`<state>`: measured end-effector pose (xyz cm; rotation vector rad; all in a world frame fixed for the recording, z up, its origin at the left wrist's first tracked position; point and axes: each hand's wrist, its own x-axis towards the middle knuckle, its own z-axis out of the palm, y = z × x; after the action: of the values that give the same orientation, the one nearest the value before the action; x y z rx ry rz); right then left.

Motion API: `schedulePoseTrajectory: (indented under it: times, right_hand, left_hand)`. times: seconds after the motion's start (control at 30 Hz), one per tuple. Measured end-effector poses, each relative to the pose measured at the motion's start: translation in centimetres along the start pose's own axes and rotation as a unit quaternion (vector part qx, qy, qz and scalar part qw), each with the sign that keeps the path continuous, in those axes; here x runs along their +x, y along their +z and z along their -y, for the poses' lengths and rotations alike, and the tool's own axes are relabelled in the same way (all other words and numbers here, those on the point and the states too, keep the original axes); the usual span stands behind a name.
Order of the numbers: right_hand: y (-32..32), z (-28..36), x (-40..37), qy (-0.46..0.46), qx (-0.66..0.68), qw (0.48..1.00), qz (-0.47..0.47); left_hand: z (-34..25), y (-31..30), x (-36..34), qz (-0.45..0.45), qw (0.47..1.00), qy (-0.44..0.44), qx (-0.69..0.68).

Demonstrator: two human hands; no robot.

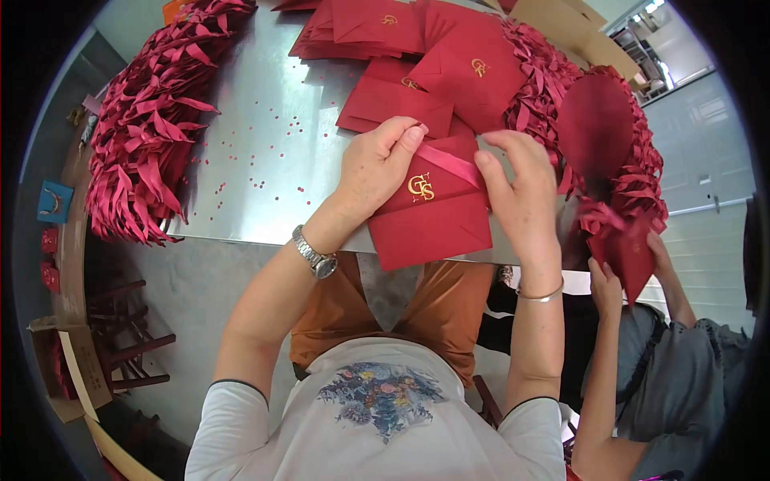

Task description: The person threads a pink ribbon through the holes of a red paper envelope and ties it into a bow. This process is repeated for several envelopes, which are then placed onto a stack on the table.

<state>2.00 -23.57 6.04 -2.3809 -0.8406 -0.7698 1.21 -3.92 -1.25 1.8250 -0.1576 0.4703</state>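
Note:
A red envelope (433, 231) with a gold monogram lies at the table's front edge, its lower part overhanging. A pink ribbon (451, 166) runs slantwise across its upper part. My left hand (375, 167) is closed at the upper left, thumb and finger pinching the ribbon's end at the envelope's edge. At the other side my right hand (523, 188) curls with its thumb on the ribbon by the envelope's right edge; its fingertips are partly hidden. More red envelopes (473, 72) are piled just beyond my hands.
Bundles of dark pink ribbons (148, 136) cover the metal table's (265, 200) left end, and more ribbons (541, 76) lie at right. Small red dots are scattered between. A co-worker's hands (607, 284) hold a red envelope (630, 255) at right. Wooden stools (136, 345) stand at left.

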Motion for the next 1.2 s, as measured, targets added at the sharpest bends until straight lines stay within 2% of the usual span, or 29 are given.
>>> schedulePoseTrajectory:
  times: [0.07,0.17,0.23,0.3,0.4,0.43,0.53,0.6,0.73,0.83,0.87,0.9,0.93,0.97,1.0,1.07,1.1,1.17,1.2]
  right_hand:
    - [2.0,0.7,0.5,0.026,0.114,0.993,-0.001]
    - [3.6,1.8,1.5,0.029,0.128,0.989,0.062]
    - [4.0,1.8,1.5,0.031,0.123,0.991,0.045]
    - [4.1,1.7,1.4,-0.011,0.068,0.997,0.028]
    - [4.7,1.4,1.3,0.001,0.092,0.996,0.000]
    - [5.0,1.2,1.4,0.002,0.088,0.996,0.000]
    - [5.6,0.3,1.1,-0.032,0.104,0.991,-0.076]
    - [5.0,0.5,1.1,-0.032,0.157,0.983,-0.092]
    - [5.6,0.3,0.4,0.042,0.250,0.959,-0.130]
    - [5.3,-0.1,0.2,0.083,0.287,0.947,-0.121]
    - [5.1,0.2,0.3,0.147,0.392,0.900,-0.119]
    - [4.4,0.0,0.2,0.199,0.454,0.860,-0.121]
    - [3.5,-0.2,-0.1,0.248,0.518,0.810,-0.119]
    - [2.6,-0.2,0.4,0.204,0.508,0.813,-0.198]
    - [1.3,-0.5,0.5,0.247,0.545,0.775,-0.205]
    - [0.2,-2.7,-0.3,0.250,0.537,0.773,-0.227]
    - [-1.0,-2.6,-0.5,0.292,0.505,0.777,-0.237]
    - [-2.3,-2.4,-0.9,0.339,0.487,0.770,-0.236]
    - [-2.1,-2.3,-1.4,0.345,0.454,0.796,-0.205]
  left_hand:
    - [-0.5,0.3,0.0,-0.004,1.000,0.014,0.015]
    - [-0.9,0.6,0.0,-0.013,0.999,0.019,0.024]
    - [-0.6,0.7,0.4,-0.007,1.000,0.002,-0.026]
    - [-1.0,0.5,0.7,-0.001,0.997,-0.021,-0.079]
    - [-1.4,-0.4,1.1,0.076,0.978,-0.097,-0.171]
    - [-1.6,-0.7,1.1,0.079,0.977,-0.096,-0.174]
    - [-2.9,-0.7,1.1,0.096,0.987,-0.083,-0.095]
    - [-2.5,-0.1,1.1,0.090,0.984,-0.078,-0.129]
    - [-3.4,0.1,1.2,0.110,0.986,-0.079,-0.097]
    - [-1.1,0.6,1.4,0.113,0.985,-0.079,-0.106]
    - [-1.5,1.2,1.4,0.065,0.987,-0.102,-0.102]
    - [-1.9,1.4,1.5,0.067,0.987,-0.101,-0.101]
    - [-2.5,1.5,1.5,0.106,0.990,-0.074,-0.054]
    - [-3.1,1.4,1.4,0.139,0.989,-0.050,-0.001]
    - [-2.7,1.3,1.4,0.155,0.987,-0.036,0.004]
    - [-2.7,1.3,1.8,0.168,0.982,-0.044,0.072]
    - [-3.2,1.3,1.9,0.174,0.979,-0.065,0.084]
    - [-3.6,1.1,2.5,0.217,0.969,-0.100,0.054]
    - [-3.6,1.3,2.7,0.221,0.969,-0.100,0.052]
